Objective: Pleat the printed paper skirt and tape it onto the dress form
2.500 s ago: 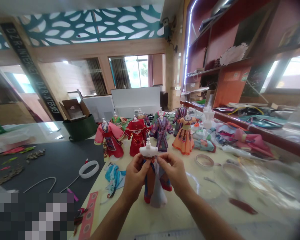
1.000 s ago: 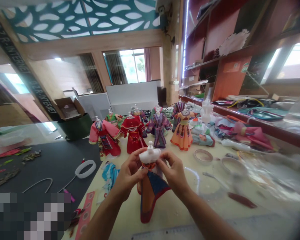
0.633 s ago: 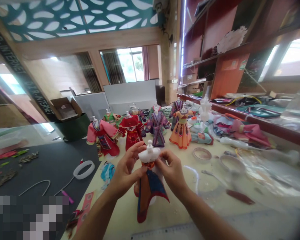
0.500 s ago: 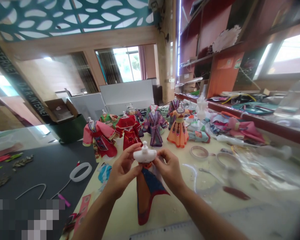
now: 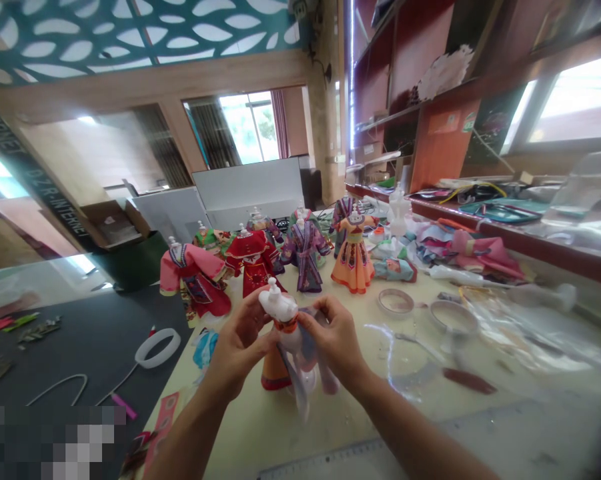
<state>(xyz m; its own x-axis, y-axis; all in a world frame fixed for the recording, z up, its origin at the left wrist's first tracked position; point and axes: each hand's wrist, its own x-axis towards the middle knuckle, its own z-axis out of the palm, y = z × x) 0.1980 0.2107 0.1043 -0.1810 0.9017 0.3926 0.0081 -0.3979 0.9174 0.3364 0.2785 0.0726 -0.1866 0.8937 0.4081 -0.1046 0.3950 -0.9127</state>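
Note:
A small white mannequin with an orange band round its middle is tilted to the left between my hands. My left hand holds it from the left, fingers behind its upper body and thumb in front. My right hand pinches the cloth skirt near the orange band at the right side. The skirt has brown, blue and red parts, is smeared by motion, and hangs open over the white lower body.
Several dressed mannequins stand behind my hands, among them a red one and an orange one. Tape rolls, a dark red-handled tool and plastic film lie right; a clear ruler lies in front, a white ring left.
The mannequin has turned and tilted to the left. The skirt has swung open at the right, showing the white lower body. Both hands keep their hold, and the view has shifted slightly.

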